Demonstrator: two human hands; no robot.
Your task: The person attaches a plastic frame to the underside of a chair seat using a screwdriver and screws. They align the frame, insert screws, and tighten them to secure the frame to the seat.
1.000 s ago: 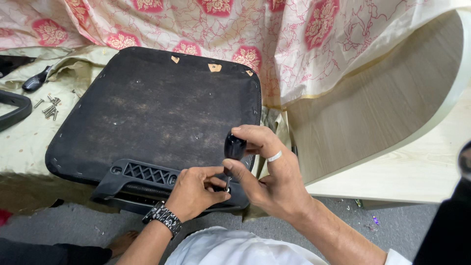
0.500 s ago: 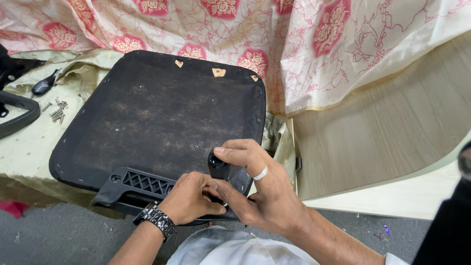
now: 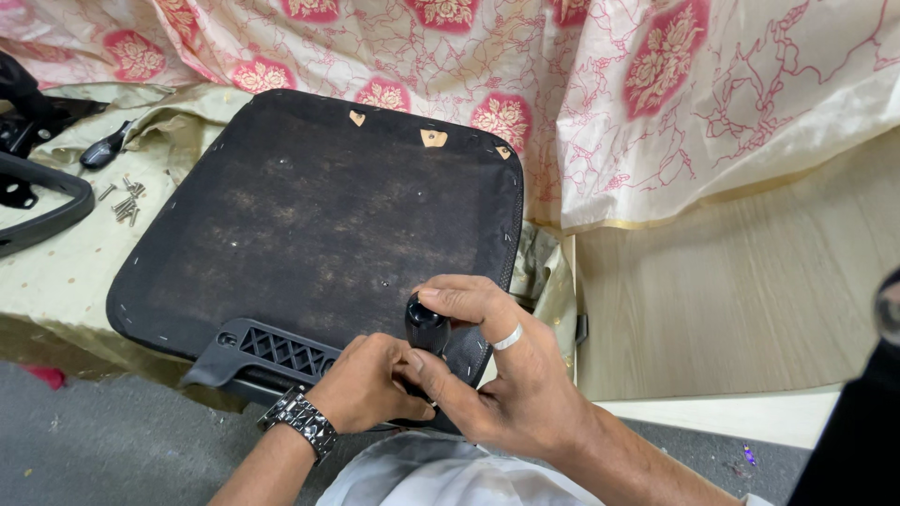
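A black upturned chair seat [image 3: 309, 215] lies on a cloth-covered table, its dusty fabric underside facing up. A black plastic bracket [image 3: 272, 351] with a lattice pattern sits along its near edge. My right hand [image 3: 497, 375], with a ring on one finger, grips the black handle of a screwdriver [image 3: 427, 328] that stands upright at the seat's near right corner. My left hand [image 3: 361, 384], with a dark watch [image 3: 300, 422] on the wrist, is closed around the lower part of the tool by the bracket. The tool's tip is hidden by my fingers.
Several loose screws [image 3: 122, 201] lie on the pale cloth [image 3: 75, 272] at left, beside a black chair armrest [image 3: 37, 206] and a small black lever [image 3: 98, 150]. A floral cloth [image 3: 562, 84] drapes behind. A wooden panel [image 3: 731, 300] stands to the right. Grey floor lies below.
The view has shifted slightly. My right hand has turned on the screwdriver handle, staying at the seat's near right corner. My left hand stays by the bracket.
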